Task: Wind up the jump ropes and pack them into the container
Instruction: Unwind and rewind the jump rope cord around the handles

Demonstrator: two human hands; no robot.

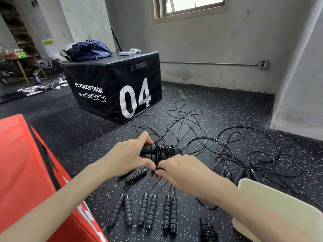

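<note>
My left hand (pixel 128 157) grips a pair of black foam jump rope handles (pixel 150 151) with thin black cord coiled around their middle (pixel 165 151). My right hand (pixel 176 169) pinches the cord just below the coil. On the floor under my hands lie several more black handle pairs (pixel 150 211), their cords running off into a loose tangle (pixel 209 140). A wound rope bundle (pixel 208 229) lies at the bottom right. The cream container (pixel 272 203) shows at the lower right edge.
A red soft box (pixel 22 168) fills the left foreground. A black plyo box marked 04 (pixel 113 88) stands ahead, with a blue bag (pixel 89 50) on top. Grey walls close the right side. White cables (pixel 43 87) lie on the floor far left.
</note>
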